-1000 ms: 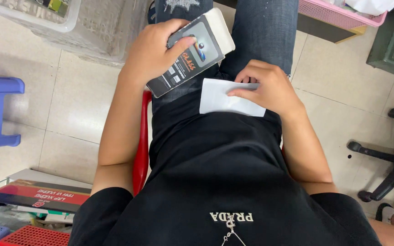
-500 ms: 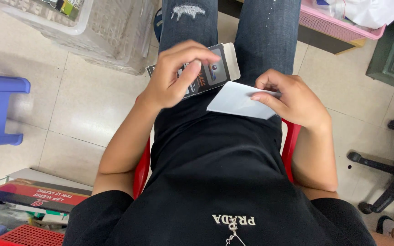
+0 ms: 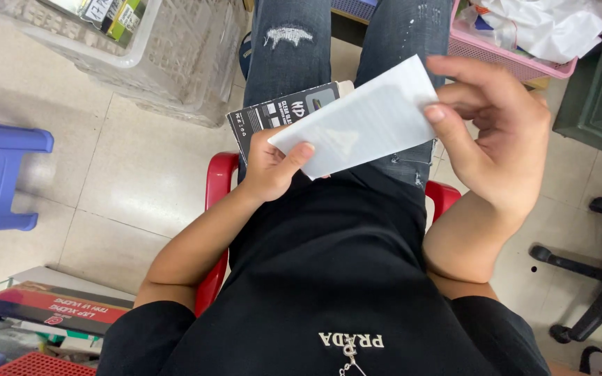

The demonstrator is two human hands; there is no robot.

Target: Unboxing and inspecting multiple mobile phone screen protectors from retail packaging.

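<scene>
Above the person's lap, a white sleeve [image 3: 360,118] is held between both hands. At its lower corner the left hand [image 3: 273,167] pinches it with the thumb, the same hand gripping a dark printed box [image 3: 280,111] behind it. At the upper end the right hand [image 3: 496,132] pinches the sleeve between thumb and fingers. A red chair [image 3: 219,188] shows beneath, a clear plastic crate [image 3: 175,63] stands on the floor.

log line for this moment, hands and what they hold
left hand: holds dark flat box, thumb on white sleeve | right hand: pinches white sleeve | seat: red chair
</scene>
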